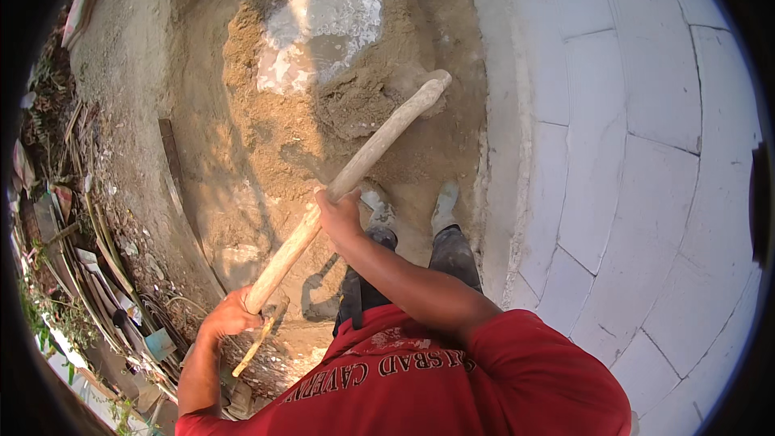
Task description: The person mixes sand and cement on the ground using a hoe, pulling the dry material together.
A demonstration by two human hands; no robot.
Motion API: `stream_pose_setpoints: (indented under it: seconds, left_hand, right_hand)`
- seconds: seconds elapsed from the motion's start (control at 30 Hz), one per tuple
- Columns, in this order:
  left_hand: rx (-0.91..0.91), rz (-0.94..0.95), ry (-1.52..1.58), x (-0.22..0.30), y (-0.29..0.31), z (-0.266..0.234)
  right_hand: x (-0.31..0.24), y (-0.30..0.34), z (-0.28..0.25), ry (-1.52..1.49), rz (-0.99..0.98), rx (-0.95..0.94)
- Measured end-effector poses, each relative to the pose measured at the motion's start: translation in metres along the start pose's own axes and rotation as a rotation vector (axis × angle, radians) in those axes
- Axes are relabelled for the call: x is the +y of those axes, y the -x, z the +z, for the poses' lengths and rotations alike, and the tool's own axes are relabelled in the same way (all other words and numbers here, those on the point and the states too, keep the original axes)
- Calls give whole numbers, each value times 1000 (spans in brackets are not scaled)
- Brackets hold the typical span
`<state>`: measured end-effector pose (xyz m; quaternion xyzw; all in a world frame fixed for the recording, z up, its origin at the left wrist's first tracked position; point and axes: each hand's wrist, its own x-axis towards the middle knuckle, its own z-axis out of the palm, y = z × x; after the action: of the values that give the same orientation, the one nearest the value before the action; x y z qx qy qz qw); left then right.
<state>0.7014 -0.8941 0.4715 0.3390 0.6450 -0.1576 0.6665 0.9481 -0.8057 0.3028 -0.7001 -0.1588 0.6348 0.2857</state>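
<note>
The wooden handle (pixel 371 153) ran slantwise across the middle of the frame, from lower left to upper centre, and passed through both grips. The left grip (pixel 230 316) was closed round its lower end, at the lower left; the right grip (pixel 341 215) was wrapped about it near the centre, fingers curled in, so that the upper stretch reached clear beyond it. The far end showed against damp sand (pixel 355 103), below and to the right of a pale puddle (pixel 349 8); what head it carried there could not be made out. A yellowish stick (pixel 252 349) showed just below the left grip, and whether they touched could not be told. Pale blockwork (pixel 638 186) bounded the right side, near the handle's upper end. Sticks and debris (pixel 105 274) edged the far left, with a narrow plank (pixel 172 153) between them and the sand. Open ground lay between plank and handle, whereas the person's feet (pixel 444 203) took up the space just right of centre.
</note>
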Motion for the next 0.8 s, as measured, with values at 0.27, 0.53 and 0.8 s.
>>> stream_pose_setpoints:
  seconds: [0.27,0.53,0.8]
  left_hand:
    - [-23,318,72,48,-123,201]
    - [127,426,319,153,-329,372]
    - [-86,199,574,196,-423,419]
  right_hand:
    - [2,-60,-160,-207,63,219]
    - [9,-248,-275,337,-183,244]
    - [73,-383,-353,560,3,191]
